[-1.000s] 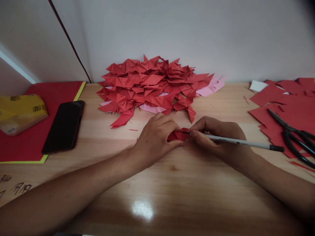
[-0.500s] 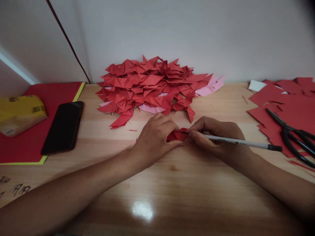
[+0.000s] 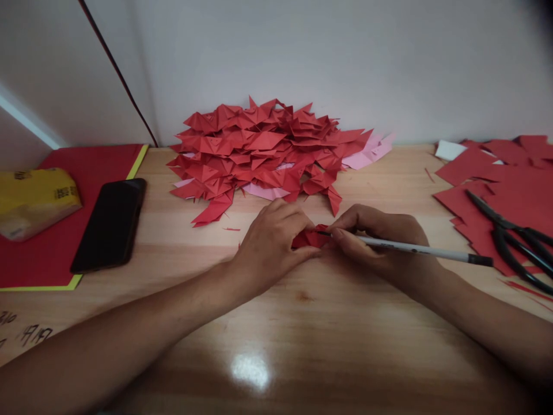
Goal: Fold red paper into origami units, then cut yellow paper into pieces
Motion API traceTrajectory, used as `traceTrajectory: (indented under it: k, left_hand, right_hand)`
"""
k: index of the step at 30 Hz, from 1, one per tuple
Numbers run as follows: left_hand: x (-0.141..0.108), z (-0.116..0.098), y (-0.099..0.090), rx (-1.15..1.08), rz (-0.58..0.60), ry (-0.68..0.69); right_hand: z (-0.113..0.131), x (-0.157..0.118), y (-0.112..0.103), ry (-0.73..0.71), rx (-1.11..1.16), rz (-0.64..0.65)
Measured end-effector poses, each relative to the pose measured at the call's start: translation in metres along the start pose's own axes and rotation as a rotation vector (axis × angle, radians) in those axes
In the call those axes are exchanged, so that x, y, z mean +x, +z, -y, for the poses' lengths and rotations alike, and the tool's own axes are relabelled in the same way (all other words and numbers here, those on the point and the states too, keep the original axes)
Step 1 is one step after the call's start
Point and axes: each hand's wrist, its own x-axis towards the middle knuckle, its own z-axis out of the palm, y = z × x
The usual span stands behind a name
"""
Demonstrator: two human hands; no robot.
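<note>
Two bare hands appear in my head view, both above the middle of the wooden bench [image 3: 207, 357]. The left hand [image 3: 276, 236] lies over a small red paper piece [image 3: 309, 239], its thumb and fingers closed on it and covering much of it. The right hand [image 3: 375, 233] has its fingers gripping a grey pen [image 3: 410, 248] near the tip; the dark point lies at the right part of the red paper piece, though I cannot tell whether it touches. The pen's black end points right, toward a pair of black scissors [image 3: 503, 225] resting on loose red sheets [image 3: 518, 190], with a white scrap [image 3: 450, 150] at their far left corner. Just beyond the hands I see a heap of red folded papers [image 3: 259, 135], with pink pieces [image 3: 371, 150] among them and at its right edge. At left, a black phone [image 3: 110, 225] lies partly on a large red sheet [image 3: 106, 161] edged in yellow, beside a yellow packet [image 3: 38, 199]; dark handwriting [image 3: 34, 334] marks the nearer bench surface.
</note>
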Motion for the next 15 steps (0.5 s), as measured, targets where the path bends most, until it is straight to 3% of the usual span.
traceTrajectory:
  k: [15]
  left_hand:
    - [0.0004,0.0002,0.0002,0.003,0.003,0.007]
  right_hand:
    - [0.0017,-0.0023,-0.0016,-0.015,0.01,-0.029]
